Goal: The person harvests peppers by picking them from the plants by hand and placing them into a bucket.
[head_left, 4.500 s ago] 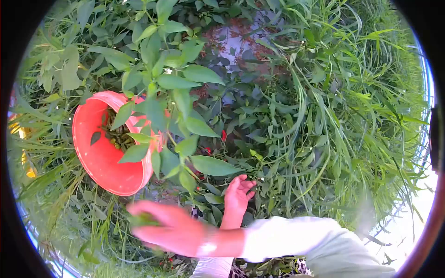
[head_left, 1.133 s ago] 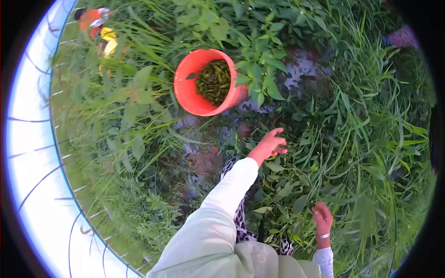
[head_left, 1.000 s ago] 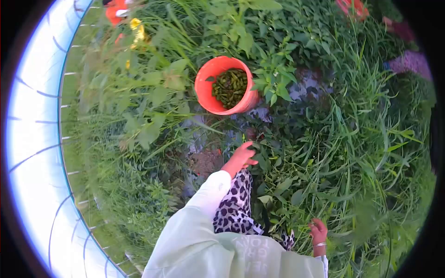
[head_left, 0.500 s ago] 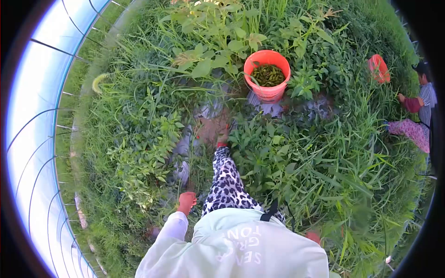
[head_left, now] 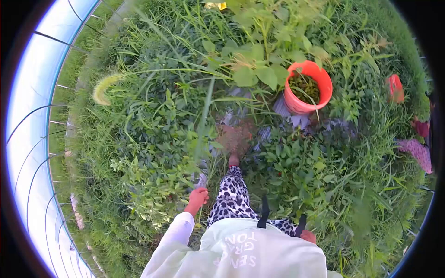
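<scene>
My left hand [head_left: 198, 198] hangs beside my spotted trouser leg, its fingers curled, above green plants; whether it holds anything is too small to tell. My right hand [head_left: 308, 236] shows only in part at the right side of my shirt, next to a black strap, its fingers hidden. Beyond my foot, to the upper right, a red bucket [head_left: 299, 105] stands among the plants with many green pods [head_left: 304, 88] inside. Neither hand touches the bucket.
A second red bucket [head_left: 395, 88] stands at the far right, near another person's pink trouser leg [head_left: 417, 153]. Bare soil [head_left: 235, 136] lies at my foot. Dense weeds and leafy plants surround me, and a translucent wall with curved ribs [head_left: 34, 116] runs along the left.
The view has pulled back and turned, so the bucket sits farther off to the right. My left hand has withdrawn from the plants to my side; my right hand has moved close to my body.
</scene>
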`<state>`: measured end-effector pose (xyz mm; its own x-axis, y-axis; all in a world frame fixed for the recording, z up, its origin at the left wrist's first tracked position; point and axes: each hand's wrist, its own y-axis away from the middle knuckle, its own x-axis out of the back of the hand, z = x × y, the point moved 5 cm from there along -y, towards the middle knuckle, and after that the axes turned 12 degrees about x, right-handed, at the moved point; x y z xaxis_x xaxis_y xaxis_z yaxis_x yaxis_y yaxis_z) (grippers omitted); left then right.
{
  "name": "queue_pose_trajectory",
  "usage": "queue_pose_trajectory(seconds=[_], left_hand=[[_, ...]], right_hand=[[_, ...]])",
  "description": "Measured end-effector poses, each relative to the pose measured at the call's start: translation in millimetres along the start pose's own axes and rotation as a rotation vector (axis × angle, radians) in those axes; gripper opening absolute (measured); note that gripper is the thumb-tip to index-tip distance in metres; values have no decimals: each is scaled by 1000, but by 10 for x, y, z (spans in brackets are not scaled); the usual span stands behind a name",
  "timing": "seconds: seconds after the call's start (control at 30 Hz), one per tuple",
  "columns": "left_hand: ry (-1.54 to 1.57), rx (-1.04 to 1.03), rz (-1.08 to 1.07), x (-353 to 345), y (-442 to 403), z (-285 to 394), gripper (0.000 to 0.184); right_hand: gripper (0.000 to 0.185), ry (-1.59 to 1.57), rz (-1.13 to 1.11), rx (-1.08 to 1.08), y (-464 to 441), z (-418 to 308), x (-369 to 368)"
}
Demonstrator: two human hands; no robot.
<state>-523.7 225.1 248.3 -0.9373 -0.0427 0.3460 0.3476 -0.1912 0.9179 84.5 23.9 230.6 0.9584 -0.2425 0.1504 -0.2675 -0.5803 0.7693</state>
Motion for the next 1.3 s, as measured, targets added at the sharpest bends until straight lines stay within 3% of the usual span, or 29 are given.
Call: queue_pose_trajectory(seconds=[0.03, 0.07, 0.13, 0.23, 0.37, 0.47, 0.53, 0.67, 0.77, 0.8, 0.97, 1.1, 1.17, 1.23, 1.3], left_hand=[[-7, 39, 17, 135, -32, -24, 26], [-9, 29, -17, 267, -103, -10, 28], [56, 43, -50, 545, -377, -69, 28], [264, 39, -116, 876, -625, -102, 28], [169, 155, -169, 1324, -521, 48, 28], [240, 159, -171, 1507, -517, -184, 29], [274, 275, -68, 1630, -475, -452, 28], [269, 316, -173, 1535, -439, -733, 28], [258, 251, -140, 1444, -475, -578, 30], [284, 193, -117, 1433, -461, -413, 23], [234, -71, -112, 1283, -409, 698, 28], [-230, -472, -70, 816, -471, 1590, 32], [-434, -635, -148, 386, 54, 2313, 31], [-669, -803, -309, -176, 326, 2773, 44], [-604, -1190, -523, -832, 437, 3062, 45]], right_hand=[[19, 186, -111, 19, 305, -920, -690], [19, 193, -110, 23, 251, -1272, -915], [22, 179, -11, 36, 133, -1775, -1317], [30, 261, -64, 125, 32, -2391, -1816], [29, 327, -54, 197, -44, -2768, -2343], [29, 391, -199, 341, -168, -2906, -2571], [31, 477, -309, 399, -208, -3067, -2832], [38, 572, -242, 509, -247, -3388, -3000], [40, 586, -153, 456, -356, -3356, -2846], [41, 524, -137, 422, -395, -3329, -2804], [37, 571, -97, 372, -576, -3234, -2581], [33, 317, -29, 162, -659, -3076, -2527], [31, 185, 5, -24, -747, -2712, -2432], [29, 221, 27, -11, -658, -2732, -2384], [28, 161, 33, -78, -654, -2503, -2279]])
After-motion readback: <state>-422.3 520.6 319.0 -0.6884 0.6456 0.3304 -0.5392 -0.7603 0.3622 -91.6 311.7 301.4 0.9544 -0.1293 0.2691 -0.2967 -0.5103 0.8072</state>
